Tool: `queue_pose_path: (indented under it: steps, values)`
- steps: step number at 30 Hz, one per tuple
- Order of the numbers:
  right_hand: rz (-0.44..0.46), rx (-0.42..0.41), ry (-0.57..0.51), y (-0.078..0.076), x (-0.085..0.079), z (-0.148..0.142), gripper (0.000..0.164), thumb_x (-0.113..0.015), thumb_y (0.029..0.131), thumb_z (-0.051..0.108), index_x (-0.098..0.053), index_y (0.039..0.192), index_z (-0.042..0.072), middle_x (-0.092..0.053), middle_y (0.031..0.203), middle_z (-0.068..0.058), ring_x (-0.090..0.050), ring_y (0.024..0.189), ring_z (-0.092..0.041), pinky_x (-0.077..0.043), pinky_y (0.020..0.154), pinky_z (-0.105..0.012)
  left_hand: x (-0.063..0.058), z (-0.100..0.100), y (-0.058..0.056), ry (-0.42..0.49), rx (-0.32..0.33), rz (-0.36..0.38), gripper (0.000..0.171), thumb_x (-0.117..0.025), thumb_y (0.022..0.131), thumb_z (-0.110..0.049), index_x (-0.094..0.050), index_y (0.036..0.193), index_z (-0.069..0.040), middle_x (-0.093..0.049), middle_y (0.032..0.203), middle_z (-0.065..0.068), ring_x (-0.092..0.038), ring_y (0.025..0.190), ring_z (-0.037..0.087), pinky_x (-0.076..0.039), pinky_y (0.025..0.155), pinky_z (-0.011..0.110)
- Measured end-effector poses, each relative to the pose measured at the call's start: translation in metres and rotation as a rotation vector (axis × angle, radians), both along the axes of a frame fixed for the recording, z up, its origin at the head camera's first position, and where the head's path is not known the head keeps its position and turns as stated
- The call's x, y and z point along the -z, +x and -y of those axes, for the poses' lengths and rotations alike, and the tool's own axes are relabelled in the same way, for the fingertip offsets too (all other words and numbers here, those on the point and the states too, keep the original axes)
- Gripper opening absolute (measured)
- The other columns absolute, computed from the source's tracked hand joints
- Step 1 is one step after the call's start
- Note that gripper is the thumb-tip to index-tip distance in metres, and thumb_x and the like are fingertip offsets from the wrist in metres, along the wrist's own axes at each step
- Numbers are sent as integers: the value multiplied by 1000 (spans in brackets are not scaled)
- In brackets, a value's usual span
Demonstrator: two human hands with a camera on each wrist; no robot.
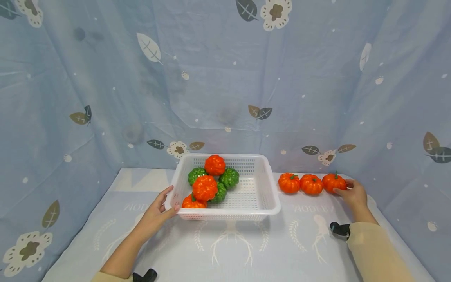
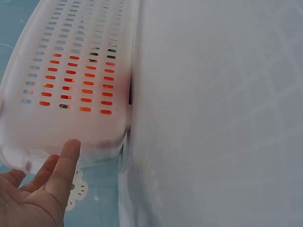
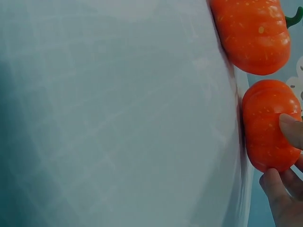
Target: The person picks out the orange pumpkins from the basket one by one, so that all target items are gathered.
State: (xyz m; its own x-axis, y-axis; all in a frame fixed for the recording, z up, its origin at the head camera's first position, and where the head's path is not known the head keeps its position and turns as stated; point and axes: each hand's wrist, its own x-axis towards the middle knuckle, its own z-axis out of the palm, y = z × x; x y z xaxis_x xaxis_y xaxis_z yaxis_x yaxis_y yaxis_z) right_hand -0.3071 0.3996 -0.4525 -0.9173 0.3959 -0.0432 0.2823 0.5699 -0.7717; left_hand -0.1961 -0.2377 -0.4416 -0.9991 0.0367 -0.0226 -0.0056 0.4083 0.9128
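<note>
A white plastic basket (image 1: 229, 212) holds three orange toy pumpkins, one of them (image 1: 205, 188) on top, and three green ones, such as the green pumpkin (image 1: 229, 178). My left hand (image 1: 156, 215) is at its front left corner, thumb by the near rim and straight fingers along the left side; the left wrist view shows fingertips (image 2: 71, 147) against the basket wall. To the right, three orange pumpkins stand in a row. My right hand (image 1: 355, 197) holds the rightmost pumpkin (image 1: 334, 183), thumb at its front and fingers round its right side.
The middle pumpkin (image 1: 311, 185) and the left pumpkin (image 1: 289, 183) of the row stand side by side, right of the basket. A pale patterned cloth covers the table (image 1: 225, 258). Blue patterned curtain (image 1: 218, 78) hangs behind and on both sides.
</note>
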Motion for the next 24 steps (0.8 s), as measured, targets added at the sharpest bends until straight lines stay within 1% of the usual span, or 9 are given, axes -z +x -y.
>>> queue_pose_path:
  steps: [5,9,12,16,24]
  values:
    - [27,12,-31,-1,4,-1,73,-67,96,16,-27,149,-13,-31,150,-37,-34,134,-52,-35,110,-57,0,0,1,-15,-1,2,86,-70,93,-41,-19,160,-25,-18,164,22,-46,135,43,-46,100,57]
    - [35,23,-52,-2,5,0,73,-67,96,17,-27,150,-12,-30,151,-36,-33,135,-52,-36,110,-57,0,0,1,-25,-5,3,86,-70,92,-42,-19,160,-26,-21,163,22,-46,135,42,-47,100,57]
    - [34,28,-50,-2,5,1,72,-67,96,17,-28,150,-11,-31,151,-36,-34,135,-52,-36,110,-56,0,0,1,-23,-6,4,86,-70,92,-42,-19,160,-27,-23,162,21,-46,136,42,-46,100,58]
    - [33,37,-50,-2,5,2,71,-67,96,17,-29,149,-11,-32,150,-36,-35,134,-51,-38,109,-55,0,0,1,-26,-7,4,86,-70,92,-42,-19,160,-26,-22,162,21,-46,136,42,-46,100,58]
    - [7,25,-23,2,4,6,66,-66,97,16,-33,146,-13,-36,145,-37,-39,130,-51,-40,108,-56,0,0,-1,-11,-7,4,86,-71,92,-40,-19,160,-26,-23,162,20,-49,133,40,-48,100,54]
